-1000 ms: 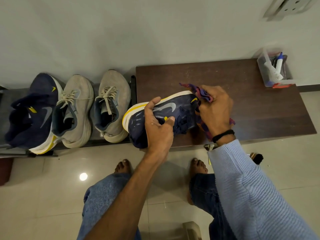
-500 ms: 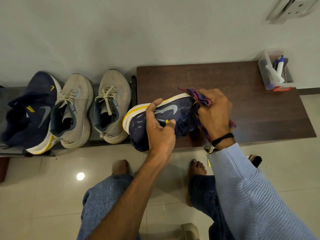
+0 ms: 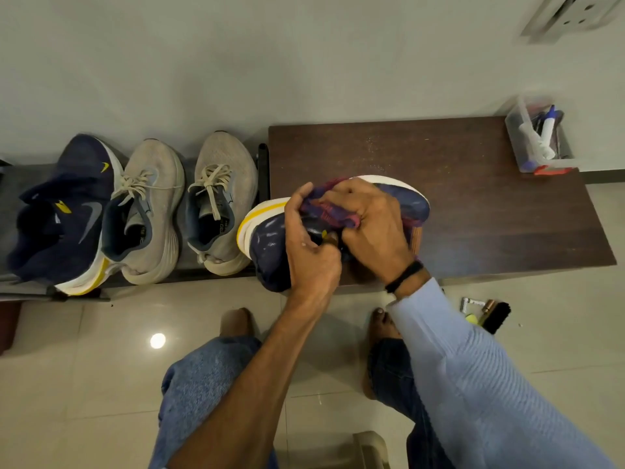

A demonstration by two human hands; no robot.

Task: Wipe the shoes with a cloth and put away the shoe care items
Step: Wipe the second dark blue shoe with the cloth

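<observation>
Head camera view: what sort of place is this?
Probably a home entryway or shoe corner: a low rack along the wall holds sneakers, a wooden bench stands beside it, and a shoe brush lies on the tiled floor.

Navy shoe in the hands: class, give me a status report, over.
Left hand grips navy shoe. Right hand holds cloth against its upper. Nothing in the way.

The dark brown wood-grain worktop point(image 3: 490, 225) carries a glossy navy running shoe point(image 3: 270, 252), white-soled with a yellow stripe, and a purple cloth point(image 3: 324, 211) striped red. Left of the worktop: two beige-grey laced shoes point(image 3: 152, 170) point(image 3: 230, 154), then a navy shoe point(image 3: 67, 214) with grey swoosh, yellow marks.
</observation>
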